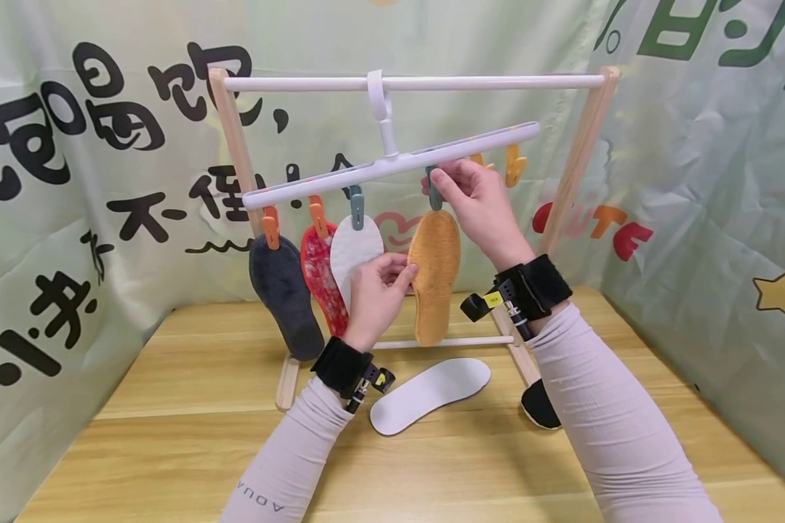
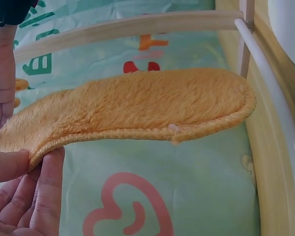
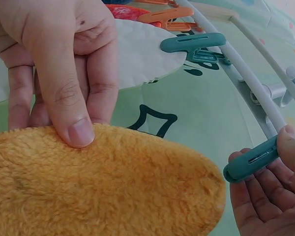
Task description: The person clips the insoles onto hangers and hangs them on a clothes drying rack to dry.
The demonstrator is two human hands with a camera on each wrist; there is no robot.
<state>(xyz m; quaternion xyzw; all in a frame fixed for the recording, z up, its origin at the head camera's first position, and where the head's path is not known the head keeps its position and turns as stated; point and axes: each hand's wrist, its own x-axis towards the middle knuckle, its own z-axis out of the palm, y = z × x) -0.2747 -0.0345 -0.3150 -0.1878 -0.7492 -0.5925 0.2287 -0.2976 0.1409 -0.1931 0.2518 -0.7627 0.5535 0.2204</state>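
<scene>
My left hand [image 1: 378,298] pinches the side edge of a fuzzy yellow insole [image 1: 435,283] between thumb and fingers. The insole hangs upright, with its upper end just below a teal clip [image 1: 435,192]. That clip is pinched by my right hand [image 1: 482,207], close under the white hanger bar [image 1: 320,182]. In the right wrist view the tip of the clip [image 3: 250,160] lies right at the rounded end of the insole [image 3: 152,182]. The bar slopes, its left end lower. The left wrist view shows the insole's plush face and stitched rim.
Clipped further left hang a dark grey insole [image 1: 286,305], a red-and-white insole [image 1: 320,272] and a white insole [image 1: 353,243]. Yellow clips [image 1: 514,165] hang at the right end. A wooden rack [image 1: 578,160] carries the hanger. On the table lie another white insole [image 1: 432,396] and a black piece [image 1: 539,407].
</scene>
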